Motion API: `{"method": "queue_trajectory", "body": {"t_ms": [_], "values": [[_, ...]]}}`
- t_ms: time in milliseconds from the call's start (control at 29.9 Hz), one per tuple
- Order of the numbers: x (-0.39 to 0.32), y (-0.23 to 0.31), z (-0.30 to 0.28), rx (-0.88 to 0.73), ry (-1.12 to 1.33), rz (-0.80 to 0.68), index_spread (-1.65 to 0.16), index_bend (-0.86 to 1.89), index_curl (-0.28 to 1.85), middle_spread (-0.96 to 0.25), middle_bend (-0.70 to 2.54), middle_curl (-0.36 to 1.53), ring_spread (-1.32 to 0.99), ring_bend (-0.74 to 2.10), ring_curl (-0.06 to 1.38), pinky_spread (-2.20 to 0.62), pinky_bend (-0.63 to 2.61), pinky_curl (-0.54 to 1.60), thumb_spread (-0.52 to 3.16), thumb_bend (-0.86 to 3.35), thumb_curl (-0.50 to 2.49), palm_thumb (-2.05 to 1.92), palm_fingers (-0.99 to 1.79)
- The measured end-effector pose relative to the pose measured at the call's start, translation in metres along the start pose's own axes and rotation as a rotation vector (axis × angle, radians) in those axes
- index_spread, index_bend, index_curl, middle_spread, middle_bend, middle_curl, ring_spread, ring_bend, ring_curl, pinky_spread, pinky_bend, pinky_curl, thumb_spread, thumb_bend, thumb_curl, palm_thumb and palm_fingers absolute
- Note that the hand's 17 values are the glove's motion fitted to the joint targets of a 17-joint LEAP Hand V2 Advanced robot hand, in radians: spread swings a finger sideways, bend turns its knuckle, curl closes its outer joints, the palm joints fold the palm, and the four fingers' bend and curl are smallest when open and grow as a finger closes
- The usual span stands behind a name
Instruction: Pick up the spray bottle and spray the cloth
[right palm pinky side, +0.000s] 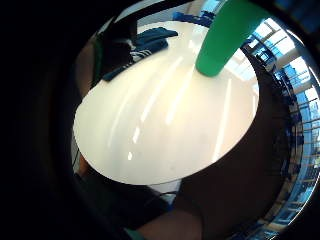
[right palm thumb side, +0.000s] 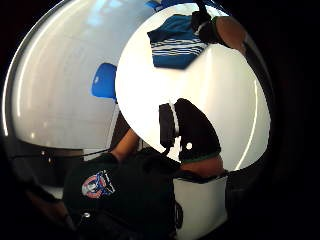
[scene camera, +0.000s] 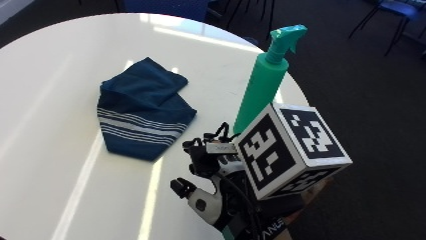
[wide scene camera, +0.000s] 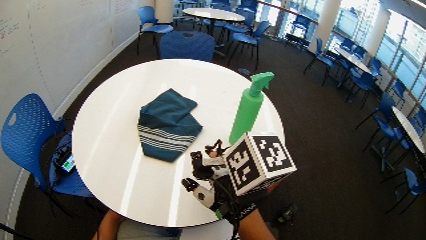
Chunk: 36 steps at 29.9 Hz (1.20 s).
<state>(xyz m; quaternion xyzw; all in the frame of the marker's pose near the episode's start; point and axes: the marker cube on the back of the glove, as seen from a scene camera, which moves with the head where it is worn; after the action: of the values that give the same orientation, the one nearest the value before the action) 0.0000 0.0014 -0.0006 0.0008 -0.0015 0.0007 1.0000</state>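
A tall green spray bottle stands upright near the right edge of the round white table, its nozzle at the top. A blue cloth with white stripes lies crumpled to the left of the bottle. My gloved right hand hovers over the table's near edge, just in front of the bottle's base and apart from it. Its fingers hang relaxed and hold nothing. The little finger side palm view shows the bottle close by and the cloth further off. The cloth also shows in the thumb side palm view.
Blue chairs stand around the table: one at its left, one behind it. More tables and chairs fill the room beyond. Dark carpet lies to the right of the table edge.
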Motion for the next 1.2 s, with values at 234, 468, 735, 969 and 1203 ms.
{"method": "queue_trajectory", "body": {"t_ms": [234, 468, 735, 969, 1203], "values": [[0.000, 0.014, -0.005, 0.031, 0.008, 0.036, -0.32, 0.31, 0.21, -0.04, 0.24, 0.15, 0.00, 0.31, 0.17, 0.15, 0.30, 0.16, 0.80, 0.29, 0.14, 0.46, 0.67], [0.002, 0.016, -0.010, 0.080, -0.001, 0.051, -0.37, 0.27, 0.26, -0.05, 0.22, 0.20, 0.00, 0.30, 0.21, 0.17, 0.26, 0.20, 1.02, 0.26, 0.19, 0.48, 0.68], [0.001, 0.013, -0.021, 0.272, -0.109, 0.040, -0.38, 0.13, 0.26, -0.05, 0.24, 0.25, -0.04, 0.38, 0.25, 0.17, 0.24, 0.22, 1.14, 0.23, 0.23, 0.51, 0.84], [0.003, 0.007, -0.027, 0.317, -0.156, 0.045, -0.38, 0.10, 0.24, -0.05, 0.26, 0.30, -0.08, 0.43, 0.30, 0.13, 0.26, 0.26, 1.19, 0.20, 0.27, 0.55, 0.88], [0.011, -0.001, -0.030, 0.348, -0.181, 0.083, -0.38, 0.11, 0.24, -0.05, 0.26, 0.33, -0.09, 0.43, 0.33, 0.12, 0.26, 0.29, 1.21, 0.17, 0.30, 0.56, 0.87]]}}
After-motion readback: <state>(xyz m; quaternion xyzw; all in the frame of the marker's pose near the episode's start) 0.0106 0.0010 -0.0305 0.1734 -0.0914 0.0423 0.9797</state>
